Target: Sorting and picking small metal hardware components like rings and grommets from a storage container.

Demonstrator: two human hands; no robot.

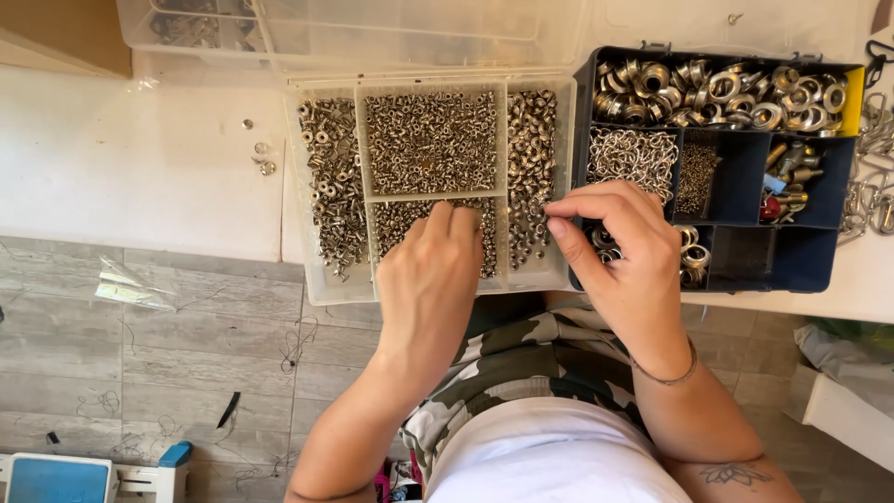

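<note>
Eyelets (pixel 430 140), small and silvery, fill the clear compartment box (pixel 321 279) that lies open at the desk (pixel 140 177) edge, in front of me on the feed. Its long axis runs left to right along the desk edge; the narrow side bins run away from the person, and the lid is hinged back at the far side.

Left hand (pixel 430 279) rests knuckles-up over the near middle bin, its fingers (pixel 456 222) curled and pressed together, tips down in the eyelets; I cannot tell whether they hold any. Right hand (pixel 624 251) hangs at the box's right wall, thumb and forefinger closed tip to tip over the right bin of larger eyelets (pixel 531 149). The pinch looks like it carries one tiny piece, but it is too small to confirm.

My read: picking or sorting single pieces out of the bins is the step in hand. Any next move would call for a fine pinch and a steady lift, since the pieces are loose and heaped.

Just right, touching the clear box, sits a dark blue organiser (pixel 745 251) with big metal rings (pixel 726 88) in its far row, chain (pixel 631 154) below them, and mixed fittings. A few stray eyelets (pixel 261 158) lie on the bare desk to the left. Metal clips (pixel 871 196) lie at the far right. Below the desk: grey plank floor (pixel 186 354) with thread scraps and a plastic wrapper (pixel 130 287).
</note>
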